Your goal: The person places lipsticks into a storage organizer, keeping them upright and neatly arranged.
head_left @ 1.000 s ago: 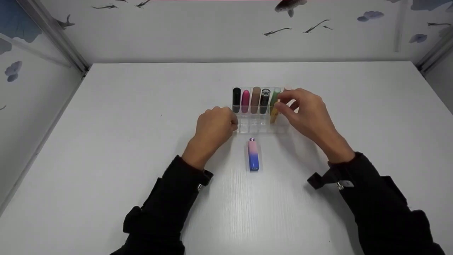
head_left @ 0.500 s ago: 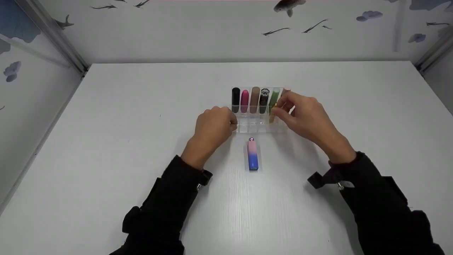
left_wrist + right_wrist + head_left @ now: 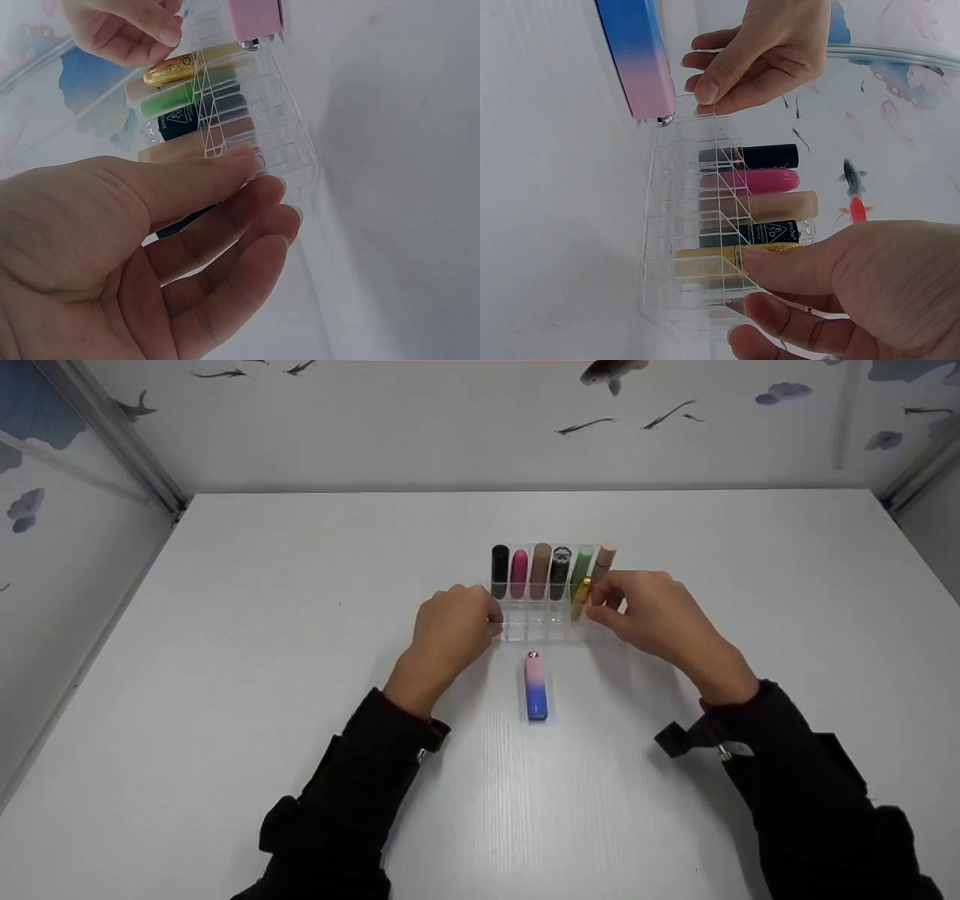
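Observation:
A clear plastic lipstick holder [image 3: 536, 630] stands on the table, with a row of cosmetic tubes upright in its back slots. My left hand [image 3: 457, 622] pinches the holder's left end between thumb and fingers. In a slot in front of the green tube [image 3: 582, 562] stands a gold lipstick tube [image 3: 582, 589]. Beside it, at the holder's right end, is my right hand [image 3: 652, 607], its thumb and fingers loosely bent and apart. In the right wrist view, the right thumb [image 3: 795, 262] overlaps the gold tube [image 3: 697, 264]; contact is unclear.
A pink and blue tube [image 3: 536, 686] lies on the white table [image 3: 300, 660] in front of the holder. Black [image 3: 500, 570], magenta [image 3: 520, 574], brown [image 3: 541, 570], dark patterned [image 3: 560, 573] and beige [image 3: 604, 559] tubes fill the back row. A printed wall [image 3: 450, 427] rises behind.
The right hand has let go of the gold lipstick tube and moved slightly down and right. The gold tube stays in its slot. The left hand keeps its place on the holder.

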{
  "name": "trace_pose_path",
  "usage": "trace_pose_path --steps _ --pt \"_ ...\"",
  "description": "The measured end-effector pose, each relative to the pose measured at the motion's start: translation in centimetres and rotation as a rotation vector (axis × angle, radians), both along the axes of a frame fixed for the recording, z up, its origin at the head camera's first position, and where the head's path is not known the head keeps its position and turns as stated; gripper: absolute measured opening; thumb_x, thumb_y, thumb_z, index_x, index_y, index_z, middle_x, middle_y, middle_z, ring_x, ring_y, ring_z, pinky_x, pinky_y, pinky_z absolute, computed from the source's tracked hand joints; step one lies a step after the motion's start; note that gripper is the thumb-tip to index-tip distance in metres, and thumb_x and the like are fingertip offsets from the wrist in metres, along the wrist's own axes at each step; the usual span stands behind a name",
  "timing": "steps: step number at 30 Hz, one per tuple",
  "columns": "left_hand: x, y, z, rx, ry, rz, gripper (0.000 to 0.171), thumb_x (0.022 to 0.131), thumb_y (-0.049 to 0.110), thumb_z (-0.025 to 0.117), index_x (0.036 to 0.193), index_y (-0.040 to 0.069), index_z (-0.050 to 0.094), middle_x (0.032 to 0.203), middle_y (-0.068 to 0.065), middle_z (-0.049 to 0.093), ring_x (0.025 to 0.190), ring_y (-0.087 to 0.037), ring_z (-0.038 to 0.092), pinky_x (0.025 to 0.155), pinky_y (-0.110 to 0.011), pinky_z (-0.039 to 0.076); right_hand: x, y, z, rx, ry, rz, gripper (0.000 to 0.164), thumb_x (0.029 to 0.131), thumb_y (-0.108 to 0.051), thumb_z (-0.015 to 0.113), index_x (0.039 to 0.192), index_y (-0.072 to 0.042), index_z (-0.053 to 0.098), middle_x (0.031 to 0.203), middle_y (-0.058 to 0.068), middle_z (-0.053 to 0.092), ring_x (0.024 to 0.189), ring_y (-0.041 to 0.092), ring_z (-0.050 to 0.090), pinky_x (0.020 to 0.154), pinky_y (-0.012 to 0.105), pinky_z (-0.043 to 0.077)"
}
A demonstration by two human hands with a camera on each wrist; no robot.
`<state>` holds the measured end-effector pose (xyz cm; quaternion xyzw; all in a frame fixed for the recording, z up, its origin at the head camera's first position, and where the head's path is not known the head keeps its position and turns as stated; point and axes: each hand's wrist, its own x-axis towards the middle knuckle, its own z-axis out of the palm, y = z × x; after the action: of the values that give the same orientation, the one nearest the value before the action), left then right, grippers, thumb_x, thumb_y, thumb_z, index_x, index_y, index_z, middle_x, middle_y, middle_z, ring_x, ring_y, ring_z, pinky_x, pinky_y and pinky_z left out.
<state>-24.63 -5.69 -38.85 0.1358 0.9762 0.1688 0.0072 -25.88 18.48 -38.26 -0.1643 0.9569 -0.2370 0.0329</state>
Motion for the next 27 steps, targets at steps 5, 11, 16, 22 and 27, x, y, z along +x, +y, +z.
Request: trace_pose_path --steps 5,11,16,22,27 --pt "0.0 0.0 0.0 0.003 0.003 0.002 0.012 0.094 0.013 0.074 0.103 0.01 0.082 0.1 -0.005 0.077 0.087 -0.022 0.071 0.076 -0.038 0.057 -0.1 0.2 0.1 0.069 -0.04 0.026 0.009 0.094 -0.013 0.072 0.099 -0.006 0.072 0.091 0.011 0.07 0.084 0.026 0.059 0.071 0.04 0.043" --pt "0.0 0.0 -0.1 0.008 0.002 0.004 0.013 0.094 0.012 0.074 0.104 0.01 0.082 0.101 -0.005 0.077 0.087 -0.022 0.071 0.076 -0.038 0.057 -0.2 0.8 0.2 0.12 -0.055 0.063 0.012 0.091 -0.016 0.076 0.1 -0.008 0.075 0.087 0.007 0.069 0.081 0.025 0.059 0.069 0.038 0.042" --pt "0.1 0.0 -0.1 0.006 0.012 0.006 0.013 0.093 0.013 0.075 0.103 0.01 0.082 0.1 -0.005 0.077 0.086 -0.022 0.072 0.074 -0.037 0.058 -0.2 1.2 0.2 0.156 -0.058 0.082 0.016 0.087 -0.011 0.08 0.102 -0.007 0.078 0.09 0.006 0.074 0.081 0.024 0.062 0.07 0.04 0.046" --pt "0.1 0.0 -0.1 0.002 0.013 0.011 0.013 0.093 0.014 0.075 0.104 0.011 0.081 0.101 -0.005 0.077 0.088 -0.022 0.072 0.076 -0.037 0.058 -0.3 1.2 0.1 0.173 -0.067 0.111 0.013 0.086 -0.006 0.079 0.1 -0.007 0.081 0.092 0.007 0.076 0.08 0.023 0.063 0.069 0.04 0.046" --pt "0.0 0.1 -0.1 -0.004 -0.003 0.011 0.013 0.094 0.014 0.075 0.105 0.01 0.081 0.101 -0.005 0.077 0.087 -0.021 0.072 0.077 -0.037 0.057 -0.3 1.2 0.1 0.171 -0.051 0.123 0.012 0.087 -0.006 0.079 0.098 -0.007 0.082 0.091 0.007 0.077 0.081 0.022 0.064 0.069 0.039 0.046"
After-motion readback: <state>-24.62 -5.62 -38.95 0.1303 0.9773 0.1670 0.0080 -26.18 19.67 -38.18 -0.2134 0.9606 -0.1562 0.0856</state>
